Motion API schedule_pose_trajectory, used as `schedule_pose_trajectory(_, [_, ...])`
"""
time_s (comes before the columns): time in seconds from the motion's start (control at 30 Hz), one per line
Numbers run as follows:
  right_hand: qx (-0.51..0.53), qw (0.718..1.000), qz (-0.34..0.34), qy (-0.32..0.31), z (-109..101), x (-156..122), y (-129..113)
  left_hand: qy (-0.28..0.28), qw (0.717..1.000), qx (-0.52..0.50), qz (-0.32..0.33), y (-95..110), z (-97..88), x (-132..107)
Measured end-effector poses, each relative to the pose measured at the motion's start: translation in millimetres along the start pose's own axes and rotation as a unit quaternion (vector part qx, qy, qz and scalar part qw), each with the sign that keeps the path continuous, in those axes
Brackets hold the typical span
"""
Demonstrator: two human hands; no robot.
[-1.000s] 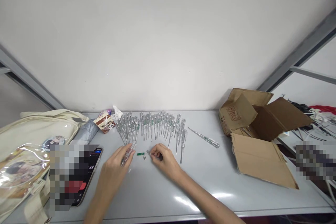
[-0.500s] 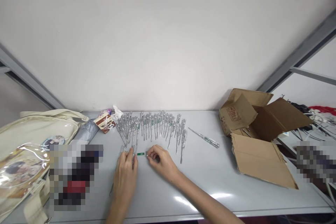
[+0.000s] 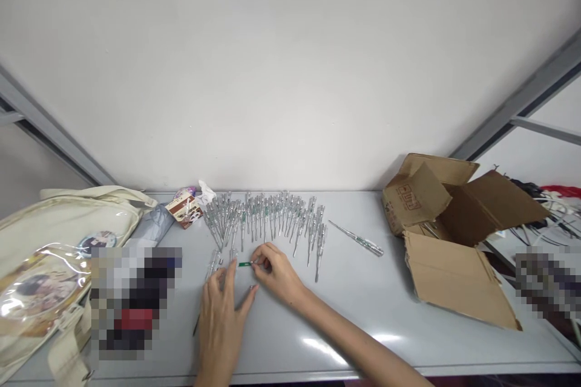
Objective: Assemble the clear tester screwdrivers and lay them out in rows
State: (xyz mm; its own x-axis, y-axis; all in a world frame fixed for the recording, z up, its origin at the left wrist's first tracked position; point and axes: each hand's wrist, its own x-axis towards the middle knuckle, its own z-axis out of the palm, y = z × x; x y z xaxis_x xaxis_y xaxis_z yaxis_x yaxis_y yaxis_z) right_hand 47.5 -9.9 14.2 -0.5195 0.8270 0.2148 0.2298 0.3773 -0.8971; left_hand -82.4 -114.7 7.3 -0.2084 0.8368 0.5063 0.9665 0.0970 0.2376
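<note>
My left hand [image 3: 224, 308] rests on the table with thumb and fingers spread. Its fingertips are at a clear tester-screwdriver handle [image 3: 233, 256]; whether they press on it I cannot tell. Another clear-handled screwdriver [image 3: 213, 263] lies beside these fingers, partly hidden under the hand. A tiny dark bit shows by the left thumb tip. My right hand [image 3: 278, 275] is closed in a pinch at the right end of a small green strip [image 3: 244, 264]. Behind both hands, many clear-handled screwdrivers [image 3: 272, 211] lie in a fanned row, their blades pointing toward me.
One screwdriver [image 3: 356, 237] lies apart, to the right of the row. An opened cardboard box [image 3: 413, 202] stands at the right, flaps spread. At left are a cream bag [image 3: 111, 213], a grey folded item [image 3: 157, 224] and a brown packet [image 3: 185, 210]. Cables [image 3: 563, 217] lie far right.
My left thumb has swung away to the right from the fingers, so that hand has spread. My right fingertips have closed in on the green strip's end.
</note>
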Motion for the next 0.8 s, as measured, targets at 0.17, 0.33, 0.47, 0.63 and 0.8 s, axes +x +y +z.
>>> schedule_pose_trajectory(0.17, [-0.005, 1.0, -0.005, 0.004, 0.9, -3.3, 0.9, 0.015, 0.999, -0.012, 0.03, 8.7, -0.5, -3.6])
schedule_pose_trajectory(0.33, [-0.02, 0.999, -0.025, -0.015, -1.0, -6.5, 0.6, -0.03, 0.998, -0.038, 0.026, 10.8, -2.7, -3.4])
schedule_pose_trajectory(0.47, [-0.038, 0.999, -0.013, -0.011, -4.3, -7.9, -0.3, -0.051, 0.996, -0.063, 0.021, 7.0, -3.5, 1.1])
schedule_pose_trajectory(0.63, [-0.042, 0.999, -0.006, 0.011, -6.3, -13.9, -0.9, -0.066, 0.995, -0.076, 0.02, 0.7, 0.4, 10.3])
schedule_pose_trajectory(0.8, [-0.035, 0.999, -0.032, 0.003, -4.3, -17.3, -2.2, -0.052, 0.996, -0.065, 0.025, -9.0, 6.3, 19.8])
